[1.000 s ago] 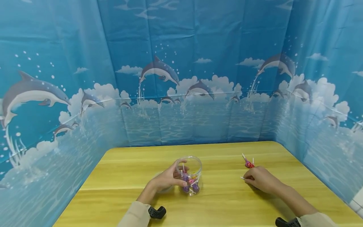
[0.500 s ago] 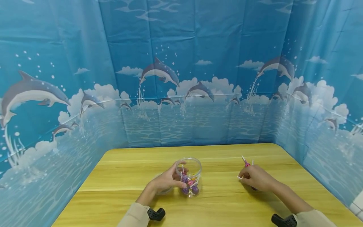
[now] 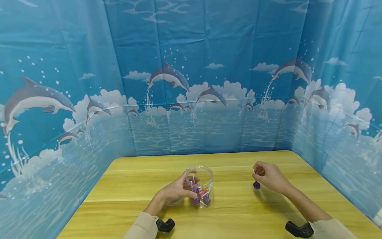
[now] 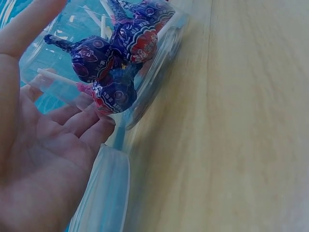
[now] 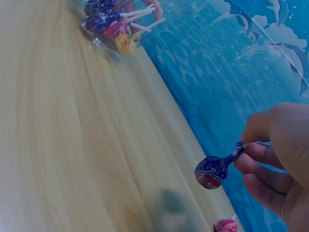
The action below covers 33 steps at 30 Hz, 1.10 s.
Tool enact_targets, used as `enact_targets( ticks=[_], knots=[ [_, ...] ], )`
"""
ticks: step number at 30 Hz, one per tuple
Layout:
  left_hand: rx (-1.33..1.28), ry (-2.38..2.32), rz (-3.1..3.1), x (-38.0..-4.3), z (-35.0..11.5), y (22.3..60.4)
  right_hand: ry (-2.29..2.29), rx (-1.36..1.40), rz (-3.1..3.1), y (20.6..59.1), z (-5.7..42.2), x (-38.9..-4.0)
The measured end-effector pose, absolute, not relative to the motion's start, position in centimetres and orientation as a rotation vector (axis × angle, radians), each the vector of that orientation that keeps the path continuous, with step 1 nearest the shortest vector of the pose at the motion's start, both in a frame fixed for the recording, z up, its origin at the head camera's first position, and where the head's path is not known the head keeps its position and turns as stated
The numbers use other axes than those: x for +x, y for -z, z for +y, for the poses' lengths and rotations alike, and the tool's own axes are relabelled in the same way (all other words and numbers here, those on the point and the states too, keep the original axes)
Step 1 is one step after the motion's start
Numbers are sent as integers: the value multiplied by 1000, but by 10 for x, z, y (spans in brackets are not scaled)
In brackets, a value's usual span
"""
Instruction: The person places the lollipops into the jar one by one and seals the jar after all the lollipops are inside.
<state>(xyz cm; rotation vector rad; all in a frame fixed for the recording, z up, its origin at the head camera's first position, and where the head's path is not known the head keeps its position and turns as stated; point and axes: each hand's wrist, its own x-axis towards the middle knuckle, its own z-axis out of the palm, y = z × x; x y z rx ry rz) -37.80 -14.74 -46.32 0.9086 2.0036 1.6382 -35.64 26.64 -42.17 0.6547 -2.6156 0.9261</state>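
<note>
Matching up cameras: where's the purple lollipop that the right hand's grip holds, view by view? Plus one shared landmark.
Head: purple lollipop right of centre, lower half, hanging below the right grip.
Left wrist: not in it; the lollipops there sit in the clear jar.
Right wrist: right of and below centre.
Shared landmark: clear jar; low near centre in head, upper left in both wrist views.

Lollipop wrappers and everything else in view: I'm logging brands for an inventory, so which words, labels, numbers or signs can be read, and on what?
No text is legible.
Purple lollipops in the clear jar: pale marks on the wrappers, too small and blurred to read.
Held lollipop in the right hand: wrapper marks, too blurred to read.
Dolphin backdrop: pictures only, no writing seen.
</note>
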Motion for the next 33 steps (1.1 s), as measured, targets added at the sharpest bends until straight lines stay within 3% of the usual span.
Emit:
enact_targets(
  ticks=[21,33],
  knots=[
    [926,-1601,2021,-381,-146,456,-1039,562,-2499,403,239,-362],
    [886,-1628,2019,-378,-147,460,-1322,461,-2444,396,224,-367]
  ],
)
